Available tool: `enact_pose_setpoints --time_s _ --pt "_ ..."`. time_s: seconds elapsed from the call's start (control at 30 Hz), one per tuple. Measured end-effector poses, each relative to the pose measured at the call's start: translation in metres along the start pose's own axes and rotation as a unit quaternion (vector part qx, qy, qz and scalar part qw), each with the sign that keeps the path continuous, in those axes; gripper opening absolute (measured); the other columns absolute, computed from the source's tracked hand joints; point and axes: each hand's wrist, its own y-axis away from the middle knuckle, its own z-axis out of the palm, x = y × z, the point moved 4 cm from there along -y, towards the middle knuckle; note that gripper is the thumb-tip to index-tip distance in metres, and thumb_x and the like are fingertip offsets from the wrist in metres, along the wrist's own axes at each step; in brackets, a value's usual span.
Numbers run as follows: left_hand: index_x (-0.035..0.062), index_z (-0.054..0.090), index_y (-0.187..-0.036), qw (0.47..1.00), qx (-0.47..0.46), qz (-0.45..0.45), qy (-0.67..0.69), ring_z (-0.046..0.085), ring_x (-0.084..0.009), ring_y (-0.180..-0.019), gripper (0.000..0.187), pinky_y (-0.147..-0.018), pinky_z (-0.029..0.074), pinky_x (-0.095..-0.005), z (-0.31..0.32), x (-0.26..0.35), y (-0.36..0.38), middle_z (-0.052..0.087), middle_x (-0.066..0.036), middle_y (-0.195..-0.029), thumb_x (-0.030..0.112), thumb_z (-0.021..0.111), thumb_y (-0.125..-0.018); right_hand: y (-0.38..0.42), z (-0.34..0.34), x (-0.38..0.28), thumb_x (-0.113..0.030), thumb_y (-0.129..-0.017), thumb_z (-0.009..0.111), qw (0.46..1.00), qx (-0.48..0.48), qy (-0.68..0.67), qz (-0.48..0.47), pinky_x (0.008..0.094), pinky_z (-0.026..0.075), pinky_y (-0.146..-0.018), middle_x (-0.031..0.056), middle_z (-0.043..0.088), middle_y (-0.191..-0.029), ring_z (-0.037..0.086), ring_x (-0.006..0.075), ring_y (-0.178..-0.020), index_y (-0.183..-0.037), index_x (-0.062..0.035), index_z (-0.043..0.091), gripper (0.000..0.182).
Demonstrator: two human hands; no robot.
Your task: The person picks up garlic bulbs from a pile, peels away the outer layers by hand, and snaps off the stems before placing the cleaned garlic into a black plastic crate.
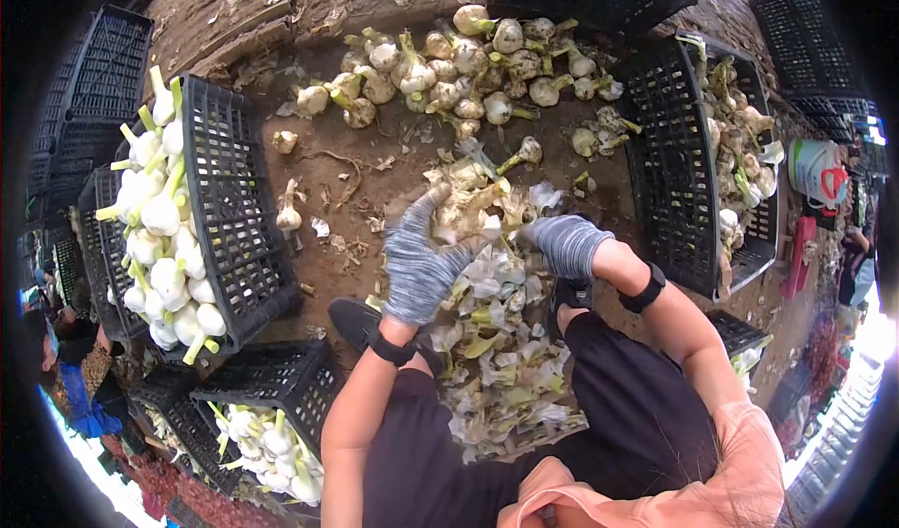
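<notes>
- Spreading its thumb away from its fingers, the gloved left hand (417,261) is open wide beside the garlic and loose skins (468,205) in front of the person; whether the thumb touches a pale piece (490,227) there cannot be told.
- The gloved right hand (571,243) faces it from the other side, fingers partly curled; its fingertips are blurred, so any grip is unclear.
- Good handling here calls for a light hold around the bulb's round body, with the opposite fingers working at the dry outer layers rather than pressing into cloves.
- Keeping both hands low and close together should stop small pieces scattering.
- Soil-marked garlic bulbs (468,55) lie heaped ahead, some with short stems; cleaner white bulbs (161,214) fill the black crate (234,210) on the left.
- Papery skins (492,341) cover the ground between the shoes, so a bulb dropped there could be hard to spot.
</notes>
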Motion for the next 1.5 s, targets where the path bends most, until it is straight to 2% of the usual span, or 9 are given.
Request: enact_pose_setpoints --time_s 0.13,0.3,0.53,0.8,0.93,1.17,1.3,1.4,1.5 --pt "0.0002 0.050 -0.116 0.990 0.046 0.089 -0.102 0.054 -0.0219 -0.104 0.066 -0.092 0.043 -0.0337 0.002 0.002 0.007 0.058 -0.013 -0.110 0.024 0.082 -0.063 0.019 -0.051 -0.022 -0.030 -0.076 0.066 0.954 0.209 -0.210 0.037 0.0393 0.048 -0.077 0.0231 0.060 -0.100 0.059 0.0345 -0.092 -0.109 -0.0019 0.055 0.045" --pt "0.0011 0.047 -0.120 0.999 0.003 0.037 0.011 0.054 -0.0230 -0.103 0.071 -0.092 0.043 -0.0336 0.017 0.003 0.013 0.055 -0.013 -0.113 0.024 0.082 -0.062 -0.005 -0.036 -0.030 -0.022 -0.086 0.059 0.795 0.345 -0.478 -0.143 0.0297 0.047 -0.071 0.0073 0.061 -0.088 0.056 0.0136 -0.079 -0.111 -0.0016 0.054 0.033" --pt "0.0015 0.044 -0.125 0.999 0.007 0.015 0.048 0.053 -0.0214 -0.106 0.075 -0.091 0.045 -0.0324 0.017 -0.006 0.014 0.051 -0.012 -0.119 0.015 0.082 -0.062 -0.006 -0.034 -0.028 -0.017 -0.085 0.061 0.746 0.206 -0.633 -0.006 0.0257 0.047 -0.076 0.0020 0.061 -0.092 0.054 0.0094 -0.083 -0.105 -0.0011 0.057 0.026" --pt "0.0014 0.043 -0.124 0.915 -0.044 -0.079 0.394 0.055 -0.0176 -0.102 0.069 -0.088 0.047 -0.0309 0.012 0.006 0.013 0.055 -0.010 -0.113 0.023 0.078 -0.069 0.008 -0.044 -0.028 -0.013 -0.080 0.065 0.796 0.209 -0.566 -0.051 0.0253 0.046 -0.077 0.0035 0.064 -0.092 0.056 0.0077 -0.084 -0.102 -0.0006 0.060 0.025" --pt "0.0028 0.046 -0.122 0.877 -0.069 -0.176 0.443 0.060 -0.0125 -0.075 0.066 -0.057 0.050 -0.0255 0.013 -0.003 0.017 0.060 -0.008 -0.097 0.050 0.060 -0.077 0.012 -0.046 -0.032 -0.012 -0.078 0.067 0.839 0.268 -0.461 -0.107 0.0265 0.048 -0.074 0.0061 0.066 -0.087 0.059 0.0098 -0.080 -0.100 -0.0016 0.061 0.025" --pt "0.0048 0.052 -0.113 0.684 0.004 -0.395 0.614 0.062 -0.0168 -0.080 0.049 -0.063 0.052 -0.0269 0.026 -0.005 0.012 0.063 -0.007 -0.097 0.046 0.039 -0.089 0.007 -0.042 -0.035 -0.017 -0.075 0.069 0.889 0.312 -0.327 -0.071 0.0316 0.049 -0.075 0.0130 0.064 -0.089 0.062 0.0203 -0.084 -0.102 -0.0005 0.057 0.034" --pt "0.0028 0.046 -0.119 0.840 -0.058 -0.262 0.471 0.060 -0.0107 -0.084 0.052 -0.066 0.051 -0.0213 0.030 -0.039 0.016 0.061 -0.006 -0.090 0.046 0.047 -0.089 -0.011 -0.018 -0.038 -0.020 -0.069 0.076 0.759 0.230 -0.608 -0.037 0.0305 0.048 -0.073 0.0116 0.062 -0.088 0.060 0.0187 -0.080 -0.098 -0.0011 0.056 0.040" --pt "0.0017 0.039 -0.126 0.961 0.016 -0.114 0.253 0.055 -0.0149 -0.087 0.058 -0.075 0.048 -0.0249 0.029 -0.025 0.013 0.054 -0.009 -0.101 0.037 0.061 -0.085 -0.004 -0.030 -0.043 -0.017 -0.067 0.078 0.867 0.329 -0.372 0.027 0.0295 0.048 -0.076 0.0081 0.062 -0.086 0.059 0.0168 -0.081 -0.096 -0.0016 0.055 0.039" --pt "0.0004 0.038 -0.126 0.977 0.074 -0.021 0.199 0.053 -0.0171 -0.092 0.060 -0.084 0.045 -0.0290 0.019 -0.006 0.010 0.053 -0.009 -0.105 0.033 0.064 -0.083 -0.011 -0.026 -0.049 -0.012 -0.066 0.077 0.803 0.375 -0.462 -0.027 0.0290 0.047 -0.079 0.0060 0.061 -0.087 0.058 0.0165 -0.082 -0.099 -0.0020 0.056 0.040"
